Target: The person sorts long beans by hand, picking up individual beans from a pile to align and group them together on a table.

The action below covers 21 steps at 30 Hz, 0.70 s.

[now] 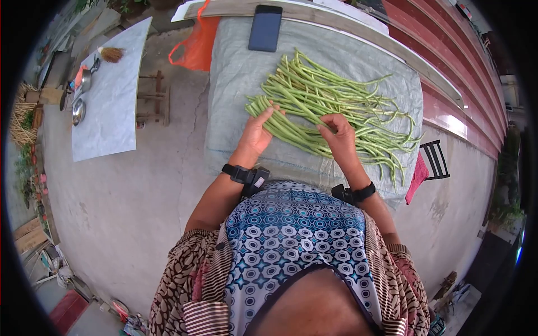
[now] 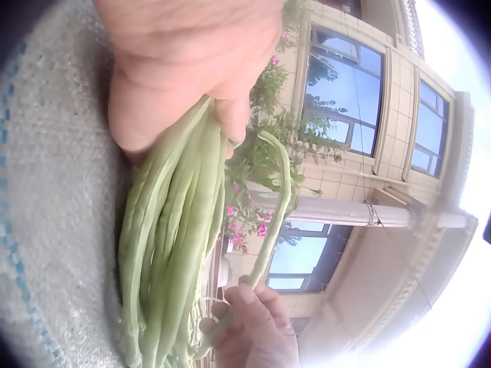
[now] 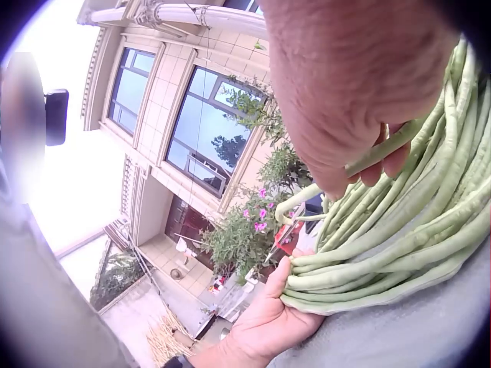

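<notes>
Long green beans (image 1: 330, 92) lie spread in a loose pile over a grey woven sheet (image 1: 230, 73) on a table. My left hand (image 1: 256, 134) grips a bundle of the beans (image 2: 173, 230) near one end, the thumb lying over them. In the head view my right hand (image 1: 341, 139) is over the middle of the bundle. Between its thumb and fingers it pinches a single long bean (image 2: 278, 207), whose curved end rises apart from the bundle in the left wrist view. Both wrists wear black straps with small cameras.
A dark phone (image 1: 265, 28) lies at the table's far edge beside an orange plastic bag (image 1: 199, 42). A wooden board (image 1: 314, 14) runs along the back. At left stands a pale table (image 1: 112, 106) with a brush and metal bowls. A black folding stool (image 1: 435, 161) is at right.
</notes>
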Tool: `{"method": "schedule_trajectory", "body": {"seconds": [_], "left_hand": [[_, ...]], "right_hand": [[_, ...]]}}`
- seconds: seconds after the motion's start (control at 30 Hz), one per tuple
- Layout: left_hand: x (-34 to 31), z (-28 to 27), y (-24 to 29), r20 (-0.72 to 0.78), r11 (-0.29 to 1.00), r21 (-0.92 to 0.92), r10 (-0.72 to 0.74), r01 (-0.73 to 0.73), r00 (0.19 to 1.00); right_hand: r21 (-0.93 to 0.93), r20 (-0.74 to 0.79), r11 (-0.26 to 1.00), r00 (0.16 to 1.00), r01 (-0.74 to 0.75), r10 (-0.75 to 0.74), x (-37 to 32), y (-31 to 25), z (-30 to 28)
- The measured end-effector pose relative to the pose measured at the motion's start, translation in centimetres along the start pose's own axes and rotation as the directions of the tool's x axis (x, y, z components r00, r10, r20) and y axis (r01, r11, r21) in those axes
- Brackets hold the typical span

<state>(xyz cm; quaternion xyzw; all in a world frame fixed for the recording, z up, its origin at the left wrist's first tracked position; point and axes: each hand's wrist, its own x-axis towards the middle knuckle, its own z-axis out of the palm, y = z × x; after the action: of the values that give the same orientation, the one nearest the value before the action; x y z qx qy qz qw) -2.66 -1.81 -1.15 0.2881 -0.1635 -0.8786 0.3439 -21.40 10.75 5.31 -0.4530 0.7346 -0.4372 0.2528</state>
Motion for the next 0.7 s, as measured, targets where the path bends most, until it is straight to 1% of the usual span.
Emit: {"method": "schedule_trajectory", "body": {"seconds": [0.1,0.2,0.27,0.3,0.4,0.47,0.5,0.53,0.57,0.6,0.63,0.67,0.7], "left_hand": [[-0.3,0.4,0.4,0.023,1.000,-0.006,-0.019,0.019,1.000],[-0.8,1.7,1.3,0.045,0.998,-0.035,-0.052,0.054,0.998],[-1.0,2.1,1.3,0.043,0.996,-0.035,-0.076,0.078,0.996],[-1.1,2.4,1.3,0.037,0.997,-0.008,-0.071,0.071,0.997],[-0.9,3.0,1.2,0.043,0.997,0.047,-0.060,0.058,0.997],[-0.4,3.6,0.9,0.071,0.997,0.052,-0.056,0.053,0.996],[-0.2,3.8,1.2,0.057,0.997,0.009,-0.072,0.072,0.996],[0.0,4.2,1.3,0.073,0.997,-0.050,-0.063,0.067,0.995],[0.1,4.7,1.4,0.086,0.992,-0.109,-0.053,0.063,0.995],[0.2,5.6,1.6,0.099,0.984,-0.169,-0.042,0.058,0.994],[0.3,6.4,1.8,0.142,0.977,-0.199,-0.050,0.078,0.989],[0.3,7.3,2.1,0.184,0.968,-0.230,-0.057,0.099,0.981],[0.5,9.2,1.5,0.218,0.959,-0.258,-0.061,0.118,0.974]], "right_hand": [[-0.182,0.038,0.983,0.999,-0.012,0.019,0.1,-0.7,1.2],[-0.251,0.144,0.960,0.985,0.125,-0.091,-0.1,-0.3,1.4],[-0.255,0.160,0.944,0.972,0.208,-0.171,-0.4,0.4,1.0],[-0.261,0.165,0.933,0.964,0.247,-0.209,-0.4,0.4,0.7],[-0.288,0.095,0.882,0.928,0.372,-0.361,-0.3,-0.3,-0.3],[-0.200,0.103,0.943,0.963,0.264,-0.248,-1.1,-1.2,-2.7],[-0.155,0.110,0.966,0.975,0.208,-0.192,-1.6,-2.0,-3.4],[-0.042,0.229,0.999,0.973,0.004,0.005,-2.3,-2.1,-4.1],[0.047,0.363,0.976,0.914,-0.213,0.182,-2.9,-2.1,-5.0],[0.102,0.503,0.898,0.801,-0.427,0.324,-3.5,-2.2,-5.9],[0.107,0.634,0.844,0.690,-0.526,0.350,-3.8,-2.7,-6.7],[0.072,0.681,0.845,0.645,-0.530,0.346,-4.2,-2.3,-6.8],[0.040,0.730,0.845,0.593,-0.534,0.340,-4.6,-0.6,-7.7]]}}
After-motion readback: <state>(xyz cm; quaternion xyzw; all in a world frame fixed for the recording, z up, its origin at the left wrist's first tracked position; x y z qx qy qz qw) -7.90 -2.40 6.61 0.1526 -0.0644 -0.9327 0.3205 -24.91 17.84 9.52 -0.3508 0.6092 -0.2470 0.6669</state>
